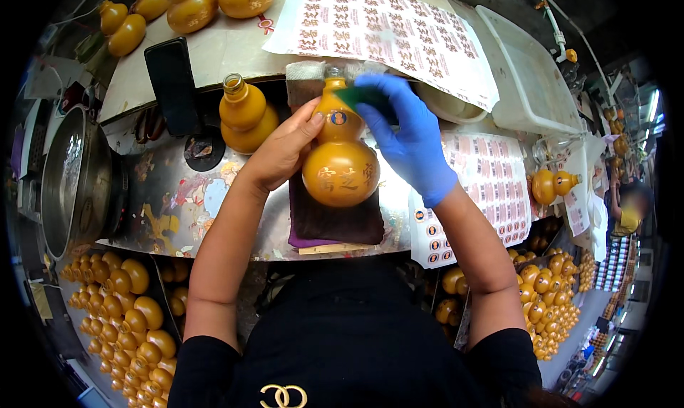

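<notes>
A mustard-yellow gourd-shaped bottle (340, 173) lies on a dark cloth pad (335, 226), its neck pointing away from me. Brownish characters mark its lower bulb, and a small round blue emblem sits on the upper one. My bare left hand (291, 138) is closed round the left side of the upper bulb. In a blue glove, my right hand (410, 133) pinches a dark green flat piece (365, 100), like a scraper, at the bottle's upper right. Its edge reaches the area of the neck; the glove hides part of it, and exact contact is hard to tell.
Another gourd bottle (246, 116) and a black phone (173, 86) stand to the left, near a metal pan (75, 183). Printed transfer sheets (385, 34) lie behind; a sticker sheet (491, 187) is partly under my right forearm. A clear plastic tub (531, 73) sits far right.
</notes>
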`<state>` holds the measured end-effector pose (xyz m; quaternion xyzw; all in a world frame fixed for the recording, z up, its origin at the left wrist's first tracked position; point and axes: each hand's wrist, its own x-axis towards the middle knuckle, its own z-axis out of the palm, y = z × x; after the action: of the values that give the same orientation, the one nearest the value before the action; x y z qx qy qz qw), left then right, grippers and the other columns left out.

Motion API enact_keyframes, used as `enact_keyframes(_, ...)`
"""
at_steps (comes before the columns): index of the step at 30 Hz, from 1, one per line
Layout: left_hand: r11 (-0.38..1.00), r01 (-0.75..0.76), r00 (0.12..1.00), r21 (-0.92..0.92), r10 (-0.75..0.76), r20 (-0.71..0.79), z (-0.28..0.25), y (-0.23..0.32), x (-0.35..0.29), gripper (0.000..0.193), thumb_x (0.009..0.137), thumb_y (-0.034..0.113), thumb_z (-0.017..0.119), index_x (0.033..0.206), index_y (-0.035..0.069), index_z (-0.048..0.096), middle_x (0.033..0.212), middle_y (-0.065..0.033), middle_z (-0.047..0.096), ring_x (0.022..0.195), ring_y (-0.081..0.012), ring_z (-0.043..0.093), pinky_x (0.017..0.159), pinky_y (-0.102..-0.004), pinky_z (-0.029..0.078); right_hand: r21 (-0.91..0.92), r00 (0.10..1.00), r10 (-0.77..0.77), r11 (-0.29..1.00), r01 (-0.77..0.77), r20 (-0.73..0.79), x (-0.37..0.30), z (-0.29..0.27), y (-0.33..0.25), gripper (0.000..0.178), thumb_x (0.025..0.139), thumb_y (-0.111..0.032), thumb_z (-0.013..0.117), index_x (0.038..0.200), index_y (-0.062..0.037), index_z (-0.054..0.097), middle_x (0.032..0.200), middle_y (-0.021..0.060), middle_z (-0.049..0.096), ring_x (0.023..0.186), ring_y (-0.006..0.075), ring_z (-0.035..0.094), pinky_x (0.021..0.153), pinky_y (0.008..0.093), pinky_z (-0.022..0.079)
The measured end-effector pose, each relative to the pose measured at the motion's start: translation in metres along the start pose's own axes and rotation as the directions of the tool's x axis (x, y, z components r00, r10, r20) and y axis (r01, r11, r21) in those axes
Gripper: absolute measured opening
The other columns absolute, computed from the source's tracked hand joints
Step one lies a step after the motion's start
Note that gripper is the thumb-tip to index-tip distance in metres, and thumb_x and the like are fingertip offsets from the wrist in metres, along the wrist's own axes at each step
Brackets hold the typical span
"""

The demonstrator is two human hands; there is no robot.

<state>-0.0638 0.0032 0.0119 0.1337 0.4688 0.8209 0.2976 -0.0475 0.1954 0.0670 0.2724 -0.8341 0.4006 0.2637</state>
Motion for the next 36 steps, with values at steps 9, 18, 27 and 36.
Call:
enact_keyframes(9, 0.986, 0.018, 0.999, -0.164, -0.024, -0.038, -0.004, -0.004, 0.001, 0.047, 0.101, 0.026, 0.041, 0.14, 0.001, 0.033, 0.132, -0.0102, 0.05, 0.123, -0.0189, 0.048, 0.106, -0.0337, 0.036, -0.251, 0.898, -0.258, 0.9, 0.358, 0.357, -0.012, -0.014, -0.016, 0.022, 0.073, -0.011, 0.063, 0.095, -0.0145, 0.064, 0.099, -0.002, 0.066, 0.086, 0.0212, 0.06, 0.072, 0.0354, 0.044)
enact_keyframes(18, 0.998, -0.005, 0.994, 0.066, 0.012, -0.108, 0.014, 0.0, 0.004, 0.047, 0.099, 0.031, 0.048, 0.134, 0.0, 0.039, 0.119, -0.0098, 0.056, 0.109, -0.0141, 0.054, 0.094, -0.028, 0.045, -0.214, 0.857, -0.249, 0.902, 0.375, 0.451, -0.008, -0.019, -0.017, 0.021, 0.071, -0.011, 0.064, 0.092, -0.0145, 0.064, 0.087, 0.0001, 0.063, 0.08, 0.0231, 0.059, 0.069, 0.0354, 0.043)
enact_keyframes(27, 0.994, -0.043, 0.997, -0.101, 0.036, -0.064, 0.005, -0.003, 0.003, 0.042, 0.102, 0.025, 0.037, 0.136, 0.0, 0.039, 0.129, -0.0111, 0.053, 0.118, -0.0187, 0.052, 0.103, -0.0336, 0.04, 0.169, 0.87, 0.145, 0.953, -0.25, 0.47, 0.035, -0.024, -0.017, 0.018, 0.085, -0.013, 0.063, 0.1, -0.0029, 0.06, 0.091, 0.0166, 0.062, 0.086, 0.0328, 0.061, 0.079, 0.0375, 0.049)
enact_keyframes(36, 0.979, -0.034, 0.996, -0.2, 0.016, -0.089, 0.004, -0.006, 0.003, 0.042, 0.101, 0.022, 0.032, 0.136, 0.0, 0.041, 0.131, -0.0108, 0.052, 0.121, -0.0192, 0.051, 0.105, -0.0332, 0.038, 0.022, 0.728, 0.217, 0.952, -0.304, 0.65, 0.062, -0.014, 0.021, 0.026, 0.09, -0.017, 0.062, 0.111, -0.0022, 0.059, 0.097, 0.0113, 0.066, 0.089, 0.0164, 0.063, 0.085, 0.0304, 0.05)
